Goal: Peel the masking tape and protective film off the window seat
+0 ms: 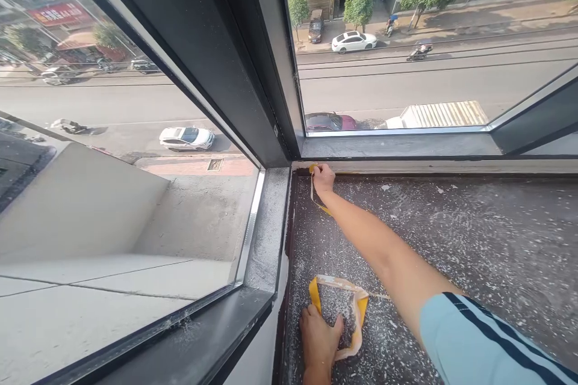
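Note:
My right hand (324, 179) reaches to the inner corner of the window frame, its fingers pinched on the end of a yellow strip of tape. A thin length of that strip hangs below the fingers and passes behind my forearm. Lower down, my left hand (320, 340) rests low over the sill with fingers curled and thumb apart. From it a loop of yellow tape (362, 307) with a pale, dirty back sticks out over the speckled dark sill (451, 234). How the left fingers grip the tape is partly hidden.
Dark window frames (266, 72) meet at the corner, with dusty ledges along both panes. White flecks and flakes cover the sill. Beyond the glass, far below, lies a street with a white car (186, 138), a truck (445, 114) and trees.

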The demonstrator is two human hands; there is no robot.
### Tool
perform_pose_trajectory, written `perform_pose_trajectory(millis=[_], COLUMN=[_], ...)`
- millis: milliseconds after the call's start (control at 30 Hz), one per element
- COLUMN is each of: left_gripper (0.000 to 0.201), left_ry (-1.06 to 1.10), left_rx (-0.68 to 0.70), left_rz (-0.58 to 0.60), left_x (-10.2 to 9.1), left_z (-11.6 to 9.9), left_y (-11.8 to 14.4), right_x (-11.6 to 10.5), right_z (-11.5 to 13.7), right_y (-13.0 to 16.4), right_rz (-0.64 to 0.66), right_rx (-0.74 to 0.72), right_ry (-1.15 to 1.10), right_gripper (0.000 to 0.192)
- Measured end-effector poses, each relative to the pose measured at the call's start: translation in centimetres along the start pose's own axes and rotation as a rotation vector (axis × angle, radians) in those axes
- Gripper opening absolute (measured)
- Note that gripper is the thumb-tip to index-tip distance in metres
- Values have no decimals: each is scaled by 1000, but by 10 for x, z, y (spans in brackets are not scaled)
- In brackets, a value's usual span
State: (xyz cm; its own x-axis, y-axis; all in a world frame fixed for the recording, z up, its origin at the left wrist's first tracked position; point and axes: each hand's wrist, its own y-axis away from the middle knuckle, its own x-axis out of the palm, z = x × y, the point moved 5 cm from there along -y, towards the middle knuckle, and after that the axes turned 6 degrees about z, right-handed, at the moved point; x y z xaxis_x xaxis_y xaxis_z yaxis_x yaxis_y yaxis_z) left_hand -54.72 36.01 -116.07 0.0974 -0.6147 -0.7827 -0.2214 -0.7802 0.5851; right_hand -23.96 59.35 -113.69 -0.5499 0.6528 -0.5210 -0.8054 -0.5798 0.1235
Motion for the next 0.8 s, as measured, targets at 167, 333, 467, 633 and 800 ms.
perform_pose_trajectory(millis=[167,333,467,633,800], left_gripper=[36,38,39,43,43], left_ry=[14,8,-4,-12,-21], left_rx=[0,7,9,11,21], left_rz=[1,28,12,14,25], left_x=[0,-2,-1,0,-1], left_z=[0,-2,-2,-1,-3], left_y=[0,1,0,-1,-1], right_x=[-4,-13,-26,-50,-77], right_z=[-9,-9,-8,-8,-7], right_y=[0,1,-2,-7,-7], right_rz=[-18,-30,-51,-66,-75], right_rx=[51,66,56,43,11], right_ry=[-101,-135,-153,-181,-222], right_gripper=[26,26,26,24,22])
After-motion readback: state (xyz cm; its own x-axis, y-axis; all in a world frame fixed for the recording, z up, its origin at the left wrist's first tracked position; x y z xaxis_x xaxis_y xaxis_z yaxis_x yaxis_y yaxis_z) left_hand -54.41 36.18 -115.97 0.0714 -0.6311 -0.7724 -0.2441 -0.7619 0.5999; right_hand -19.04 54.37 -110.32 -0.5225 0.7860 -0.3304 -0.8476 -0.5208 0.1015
